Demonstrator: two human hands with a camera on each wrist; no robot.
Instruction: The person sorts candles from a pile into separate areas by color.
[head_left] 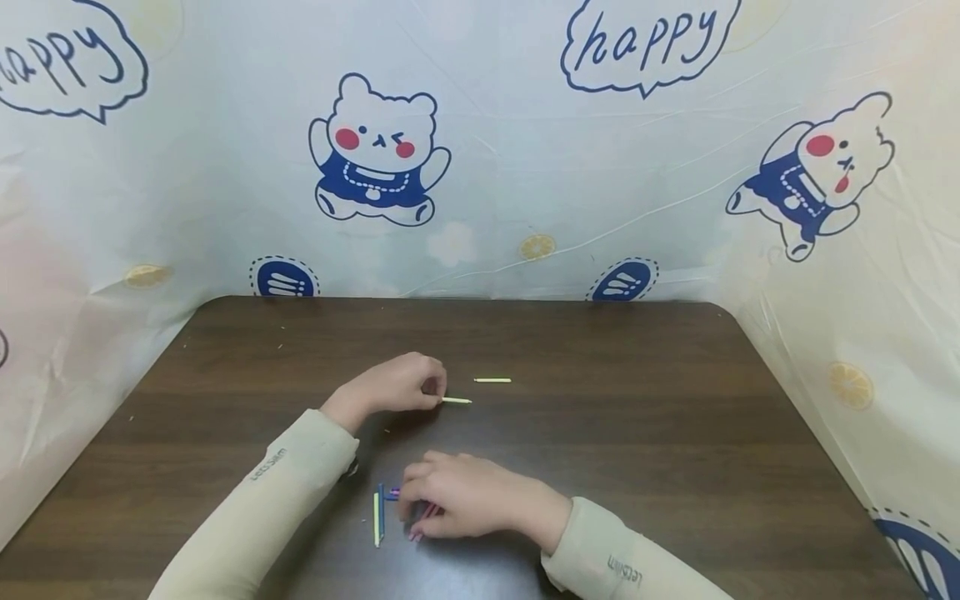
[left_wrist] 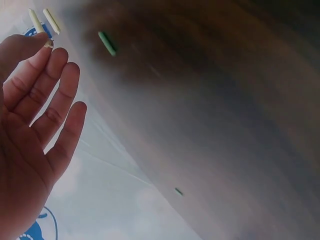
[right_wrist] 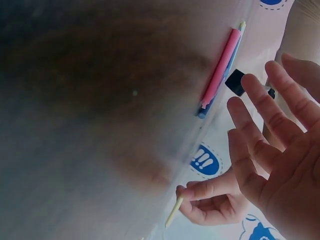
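My left hand (head_left: 401, 383) pinches the near end of a thin pale yellow stick (head_left: 457, 401) between thumb and forefinger, low over the brown table. Just beyond it lies a second yellow stick (head_left: 492, 380). My right hand (head_left: 472, 496) hovers closer to me, fingers loosely bent and apart, over a small group of sticks that it partly hides. A pink stick (right_wrist: 220, 67) in that group overlaps a blue one (right_wrist: 201, 114) in the right wrist view. Left of these fingers, a yellow stick (head_left: 377, 518) and a blue stick (head_left: 382, 510) lie side by side.
The table (head_left: 637, 400) runs back to a printed cloth (head_left: 495, 167) that hangs behind and along both sides. Tiny crumbs (head_left: 281, 346) dot the tabletop. A short green piece (left_wrist: 107, 43) lies on the table in the left wrist view.
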